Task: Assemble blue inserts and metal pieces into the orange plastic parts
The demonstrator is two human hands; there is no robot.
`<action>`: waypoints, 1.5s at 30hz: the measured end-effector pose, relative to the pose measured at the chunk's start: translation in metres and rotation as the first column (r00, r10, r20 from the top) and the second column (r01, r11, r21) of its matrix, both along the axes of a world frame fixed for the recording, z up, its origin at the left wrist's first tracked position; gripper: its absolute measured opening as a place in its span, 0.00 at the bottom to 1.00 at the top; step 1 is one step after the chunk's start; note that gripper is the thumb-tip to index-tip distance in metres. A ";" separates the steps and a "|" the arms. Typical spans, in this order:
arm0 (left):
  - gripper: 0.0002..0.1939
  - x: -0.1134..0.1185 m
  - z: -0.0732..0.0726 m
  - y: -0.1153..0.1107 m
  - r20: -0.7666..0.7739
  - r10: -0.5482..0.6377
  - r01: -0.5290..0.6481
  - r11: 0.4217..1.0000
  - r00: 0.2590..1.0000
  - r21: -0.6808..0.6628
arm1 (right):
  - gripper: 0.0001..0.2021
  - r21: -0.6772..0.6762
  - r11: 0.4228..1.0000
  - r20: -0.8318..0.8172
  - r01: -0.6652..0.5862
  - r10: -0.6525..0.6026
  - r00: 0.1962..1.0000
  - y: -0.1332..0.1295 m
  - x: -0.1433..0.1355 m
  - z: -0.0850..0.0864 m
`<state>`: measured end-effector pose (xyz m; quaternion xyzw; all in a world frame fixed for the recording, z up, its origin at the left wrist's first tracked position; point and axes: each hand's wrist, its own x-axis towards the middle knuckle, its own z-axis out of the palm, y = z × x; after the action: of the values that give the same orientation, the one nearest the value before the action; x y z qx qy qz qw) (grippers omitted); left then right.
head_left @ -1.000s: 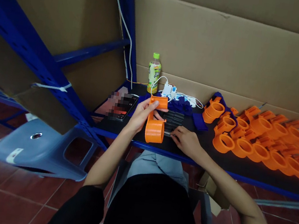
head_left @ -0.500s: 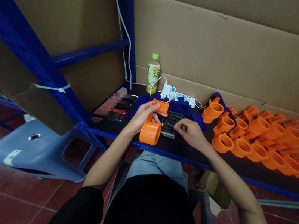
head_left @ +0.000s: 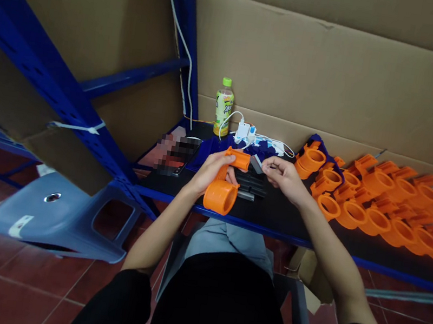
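In the head view, the right hand (head_left: 285,179) has just picked up a dark toothed piece (head_left: 257,165), so both hands are full. Its grip is pinched on that piece; the left hand (head_left: 207,171) has its grip closed round an orange part (head_left: 218,196). Black strips (head_left: 251,183) lie between them on the black desk (head_left: 283,210). From the strips, more orange parts (head_left: 371,220) sit at three o'clock, a bottle (head_left: 223,109) at eleven, a blue stool (head_left: 56,213) at eight.
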<state>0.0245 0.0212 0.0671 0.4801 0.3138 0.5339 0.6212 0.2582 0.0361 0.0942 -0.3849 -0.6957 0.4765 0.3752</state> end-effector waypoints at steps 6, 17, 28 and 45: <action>0.39 0.003 -0.007 0.001 -0.078 0.021 -0.016 0.997 0.997 0.069 | 0.19 0.142 0.990 0.115 -0.003 -0.014 0.993 -0.006 0.005 0.007; 0.44 0.002 -0.002 -0.011 -0.203 -0.008 0.037 0.990 0.979 0.135 | 0.08 0.424 0.906 0.475 -0.012 -0.211 0.855 -0.017 0.005 0.055; 0.42 0.012 -0.007 -0.006 -0.141 0.048 -0.027 0.989 0.989 0.145 | 0.10 0.402 0.915 0.355 -0.023 -0.132 0.925 0.021 -0.012 0.041; 0.25 0.011 0.004 -0.008 0.034 0.117 -0.117 0.993 0.993 0.001 | 0.15 0.541 0.814 0.594 0.214 -0.549 0.588 0.108 0.031 -0.018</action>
<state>0.0359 0.0137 0.0710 0.4525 0.3302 0.5780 0.5933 0.2896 0.1438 0.0766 -0.5964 -0.7669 0.0300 0.2350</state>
